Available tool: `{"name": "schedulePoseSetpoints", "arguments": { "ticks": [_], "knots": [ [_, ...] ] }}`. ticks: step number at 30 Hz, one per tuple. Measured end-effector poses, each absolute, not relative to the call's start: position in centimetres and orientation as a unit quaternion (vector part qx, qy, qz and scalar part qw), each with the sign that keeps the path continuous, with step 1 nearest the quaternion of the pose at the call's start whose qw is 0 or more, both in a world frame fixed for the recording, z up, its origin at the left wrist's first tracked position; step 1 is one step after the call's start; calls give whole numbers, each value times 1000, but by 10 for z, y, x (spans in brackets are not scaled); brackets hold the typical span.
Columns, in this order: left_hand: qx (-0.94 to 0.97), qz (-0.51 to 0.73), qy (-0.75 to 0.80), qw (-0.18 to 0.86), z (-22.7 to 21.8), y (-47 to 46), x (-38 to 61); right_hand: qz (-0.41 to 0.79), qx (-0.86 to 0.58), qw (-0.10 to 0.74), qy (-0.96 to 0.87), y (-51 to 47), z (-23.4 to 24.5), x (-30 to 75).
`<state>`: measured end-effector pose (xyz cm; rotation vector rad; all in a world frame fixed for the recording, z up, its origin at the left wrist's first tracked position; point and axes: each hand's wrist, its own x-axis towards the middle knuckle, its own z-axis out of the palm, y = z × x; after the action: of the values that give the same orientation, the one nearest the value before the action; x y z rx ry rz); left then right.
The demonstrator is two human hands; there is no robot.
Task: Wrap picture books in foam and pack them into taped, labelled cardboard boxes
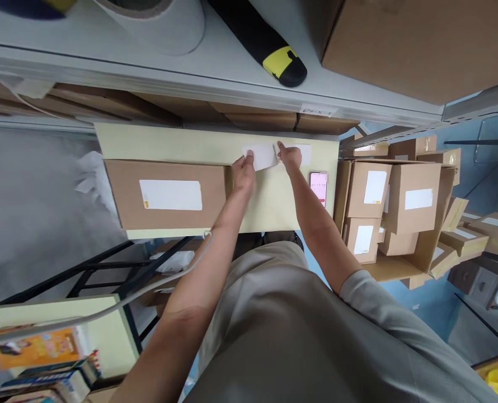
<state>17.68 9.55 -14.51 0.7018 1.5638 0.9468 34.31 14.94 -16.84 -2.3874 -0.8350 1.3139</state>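
Both my hands reach to the far side of a pale yellow table (182, 143). My left hand (244, 170) pinches the left end of a white paper label (263, 156), fingers closed on it. My right hand (290, 157) grips the label's right edge, next to more white label strip (304, 152) lying beyond it. A brown cardboard box (125, 193) with a white label (171, 195) on top lies on the table left of my left hand. A phone (318, 186) with a pink lit screen lies just right of my right hand.
A grey metal shelf (190, 84) runs above the table, carrying a tape roll (160, 19), a black and yellow tool (269, 47) and a large carton (421, 45). An open carton (425, 246) of several labelled small boxes stands at the right. Books (43, 358) lie lower left.
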Motion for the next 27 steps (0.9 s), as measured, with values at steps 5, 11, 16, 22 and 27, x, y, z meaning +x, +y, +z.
{"name": "schedulePoseSetpoints", "arguments": {
  "ticks": [5, 11, 16, 22, 27],
  "knots": [
    [282, 393, 654, 581, -81, 59, 147, 463, -829, 148, -275, 147, -161, 340],
    [241, 433, 651, 575, -12, 9, 103, 509, -780, 237, -278, 124, -120, 333],
    [185, 449, 658, 576, -1, -19, 76, 625, -663, 314, -265, 42, -38, 308],
    [170, 449, 628, 612, 13, -26, 57, 653, -596, 378, -273, -44, 31, 281],
    [179, 428, 593, 658, 27, -23, 49, 588, -650, 384, -291, -71, 64, 260]
  ]
}}
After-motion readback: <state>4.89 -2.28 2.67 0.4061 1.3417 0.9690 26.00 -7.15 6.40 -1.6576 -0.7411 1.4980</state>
